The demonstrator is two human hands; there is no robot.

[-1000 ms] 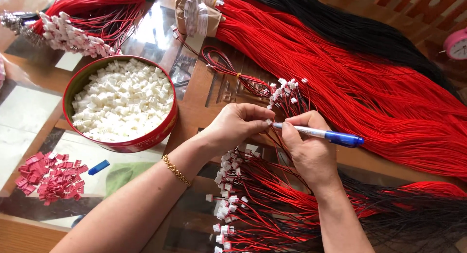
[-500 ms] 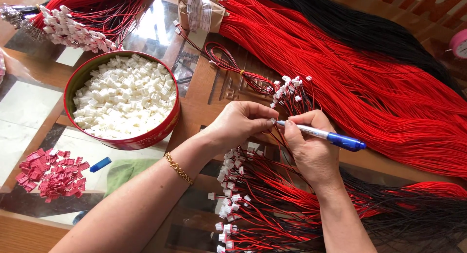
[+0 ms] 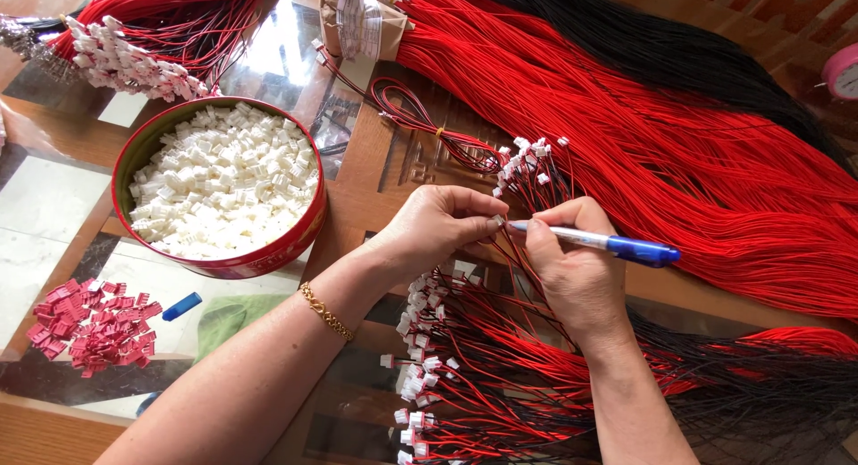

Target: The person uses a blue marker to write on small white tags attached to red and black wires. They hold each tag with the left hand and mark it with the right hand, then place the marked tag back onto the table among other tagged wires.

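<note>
Head view: hands [image 3: 447, 224] seemingly pinch connector [image 3: 497, 220], pen [image 3: 594, 242].

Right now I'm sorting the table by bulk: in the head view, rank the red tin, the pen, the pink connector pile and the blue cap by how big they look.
1. Red tin
2. Pink connector pile
3. Pen, partly hidden by the right hand's fingers
4. Blue cap

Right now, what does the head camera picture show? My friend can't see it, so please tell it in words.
Two hands meet over a table: the left hand pinches a small white connector, and the right hand pokes it with a blue pen. Around them lie red wires and a round red tin of white plastic pieces.
</note>
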